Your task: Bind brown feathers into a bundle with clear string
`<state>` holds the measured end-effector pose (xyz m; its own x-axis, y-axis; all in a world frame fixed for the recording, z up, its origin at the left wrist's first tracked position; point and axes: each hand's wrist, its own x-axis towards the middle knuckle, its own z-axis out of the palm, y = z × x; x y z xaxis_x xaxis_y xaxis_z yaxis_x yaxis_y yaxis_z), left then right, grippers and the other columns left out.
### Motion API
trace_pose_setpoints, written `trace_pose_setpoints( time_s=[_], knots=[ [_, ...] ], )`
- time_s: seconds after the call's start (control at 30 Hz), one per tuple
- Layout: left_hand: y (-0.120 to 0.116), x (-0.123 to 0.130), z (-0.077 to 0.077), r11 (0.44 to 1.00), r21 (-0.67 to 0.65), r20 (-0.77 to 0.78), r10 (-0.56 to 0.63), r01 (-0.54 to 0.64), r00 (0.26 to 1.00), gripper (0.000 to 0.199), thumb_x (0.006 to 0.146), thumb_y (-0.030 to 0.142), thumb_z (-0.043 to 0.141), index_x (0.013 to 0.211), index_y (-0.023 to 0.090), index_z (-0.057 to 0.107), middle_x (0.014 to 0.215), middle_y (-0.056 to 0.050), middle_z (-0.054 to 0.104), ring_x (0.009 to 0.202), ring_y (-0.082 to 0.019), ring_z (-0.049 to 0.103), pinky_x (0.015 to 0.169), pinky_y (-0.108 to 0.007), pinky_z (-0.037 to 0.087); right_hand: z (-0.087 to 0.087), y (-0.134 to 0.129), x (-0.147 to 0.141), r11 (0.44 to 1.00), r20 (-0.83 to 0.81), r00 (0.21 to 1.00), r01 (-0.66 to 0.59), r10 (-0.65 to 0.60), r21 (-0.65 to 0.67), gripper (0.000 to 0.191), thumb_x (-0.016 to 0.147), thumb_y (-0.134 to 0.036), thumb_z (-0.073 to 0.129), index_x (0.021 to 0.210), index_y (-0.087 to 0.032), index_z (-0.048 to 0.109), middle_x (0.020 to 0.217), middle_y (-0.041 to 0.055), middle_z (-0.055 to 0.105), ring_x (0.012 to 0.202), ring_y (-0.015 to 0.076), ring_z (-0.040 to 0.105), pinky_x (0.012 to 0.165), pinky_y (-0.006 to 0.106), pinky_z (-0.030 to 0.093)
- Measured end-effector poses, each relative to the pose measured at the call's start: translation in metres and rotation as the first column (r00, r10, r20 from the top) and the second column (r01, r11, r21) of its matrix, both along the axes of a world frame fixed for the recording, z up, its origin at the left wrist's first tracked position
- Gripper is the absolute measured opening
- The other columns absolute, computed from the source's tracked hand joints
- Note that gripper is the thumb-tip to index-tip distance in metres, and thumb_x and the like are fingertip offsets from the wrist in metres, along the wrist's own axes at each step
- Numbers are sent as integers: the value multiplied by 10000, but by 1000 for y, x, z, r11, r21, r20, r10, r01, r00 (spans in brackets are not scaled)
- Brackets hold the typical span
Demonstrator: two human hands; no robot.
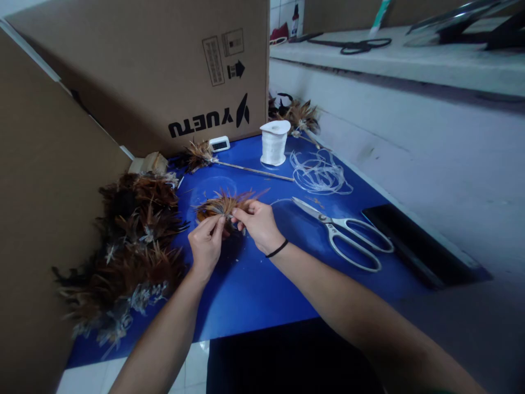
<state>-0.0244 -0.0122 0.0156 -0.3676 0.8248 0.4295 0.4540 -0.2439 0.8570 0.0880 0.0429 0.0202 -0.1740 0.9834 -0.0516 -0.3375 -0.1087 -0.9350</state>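
Over the middle of the blue table, a bunch of brown feathers [221, 206] is pinched between my two hands. My left hand [206, 241] is closed on its tied base, thumb against the fingers. Close beside it, my right hand [258, 223] grips the same base from the right, also closed. A thin strand runs from near the right hand toward the scissors [342, 230], which lie on the table with blades slightly apart. Whether a strand lies between my fingertips is too small to tell.
Feather bunches [139, 251] pile up at left. Behind stand a white ribbon spool [274, 145], loose clear strands [322, 174], a feather-tipped stick [254, 171] and a small digital timer [219, 144]. A cardboard box [143, 65] walls the back; a black phone-like slab [410, 241] lies right.
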Motion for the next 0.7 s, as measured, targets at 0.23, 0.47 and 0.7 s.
trace_pose_setpoints(
  time_s=[0.23,0.47,0.7],
  knots=[
    [1,-1,-2,1000,23,-128,-3,6,992,158,781,292,605,844,220,730,620,-19,632,545,-133,559,608,-241,430,3,-3,-1,996,-91,996,-15,7,-84,116,640,-178,647,627,-148,535,514,-21,592,378,51,457,397,191,361],
    [1,-3,-1,1000,-8,-124,-8,8,992,158,782,303,599,798,204,722,598,-13,629,532,-124,565,588,-234,442,7,-6,0,987,-196,979,-90,64,-129,154,625,-177,688,652,-147,540,550,-18,599,472,66,537,491,200,451],
    [9,-8,-6,990,-130,277,-17,56,961,257,766,386,596,799,149,690,591,-10,637,450,-121,560,428,-223,446,11,-2,6,980,-239,963,-159,126,-123,251,618,-172,712,827,-133,578,662,-9,634,557,79,591,634,244,494]
  ],
)
